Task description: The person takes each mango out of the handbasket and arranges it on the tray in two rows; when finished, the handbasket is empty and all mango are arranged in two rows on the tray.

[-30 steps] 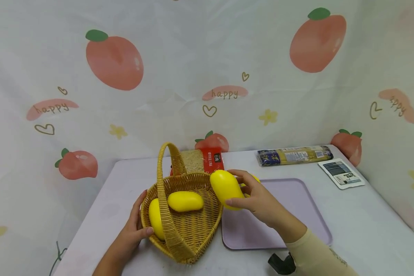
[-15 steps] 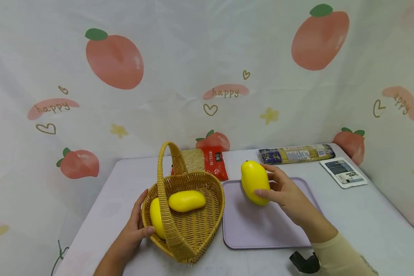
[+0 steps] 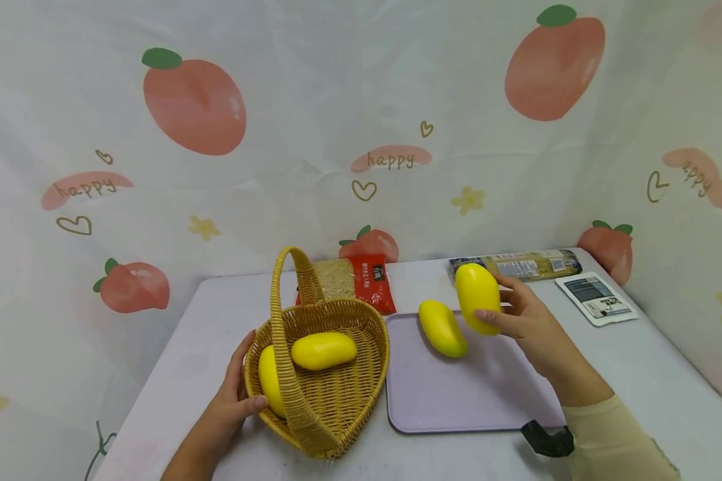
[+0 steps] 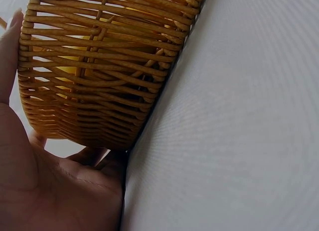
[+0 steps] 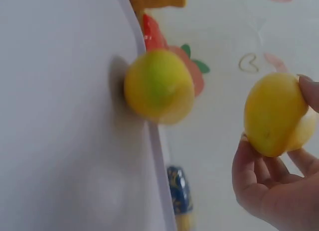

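My left hand holds the left side of a heart-shaped wicker basket with a tall handle. The left wrist view shows that palm close against the woven wall, the fingers partly hidden beyond it. Inside the basket lie two yellow mangoes, one across the middle and another partly behind the handle. Over the back right of a lilac tray, my right hand grips a yellow mango in the air between thumb and fingers. Another mango, green at one end, rests on the tray.
Behind the basket lies a red and clear food packet. A long noodle packet and a white pouch sit at the back right. A black curved object shows beside the right sleeve. A printed curtain hangs behind the table.
My right hand has carried its mango from beside the basket's rim rightward and up over the tray. The mango on the tray now shows fully. My left hand and the basket have stayed in place.
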The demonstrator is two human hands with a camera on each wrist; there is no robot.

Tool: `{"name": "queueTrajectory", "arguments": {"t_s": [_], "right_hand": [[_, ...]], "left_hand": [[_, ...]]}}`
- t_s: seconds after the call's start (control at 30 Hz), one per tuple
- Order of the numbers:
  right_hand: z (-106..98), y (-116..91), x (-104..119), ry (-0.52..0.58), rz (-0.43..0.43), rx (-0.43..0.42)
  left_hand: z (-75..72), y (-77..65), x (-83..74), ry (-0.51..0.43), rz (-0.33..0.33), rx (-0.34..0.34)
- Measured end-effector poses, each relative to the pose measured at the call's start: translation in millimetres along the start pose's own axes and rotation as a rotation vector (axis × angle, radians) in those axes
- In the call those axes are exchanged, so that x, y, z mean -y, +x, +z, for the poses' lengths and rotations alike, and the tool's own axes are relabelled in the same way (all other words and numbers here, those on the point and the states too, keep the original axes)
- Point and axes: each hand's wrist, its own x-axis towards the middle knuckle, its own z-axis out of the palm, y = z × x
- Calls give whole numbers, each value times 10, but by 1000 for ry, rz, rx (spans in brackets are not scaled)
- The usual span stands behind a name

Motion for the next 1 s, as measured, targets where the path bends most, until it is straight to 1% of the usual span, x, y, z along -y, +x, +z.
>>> {"name": "queueTrajectory", "arguments": {"t_s": [0.2, 0.43, 0.6, 0.77, 1.0], "right_hand": [[-97, 59, -93, -28, 59, -18], [-187, 99, -243, -58, 74, -6], [-241, 128, -363, -127, 140, 13], [-280, 157, -430, -199, 214, 50], [-266, 177, -473, -265, 247, 63]], "left_hand": [[2, -15, 0, -5, 5, 1], [4, -31, 9, 1, 18, 0], [10, -32, 7, -1, 21, 4], [12, -20, 0, 7, 17, 4], [13, -14, -7, 16, 9, -2]]}}
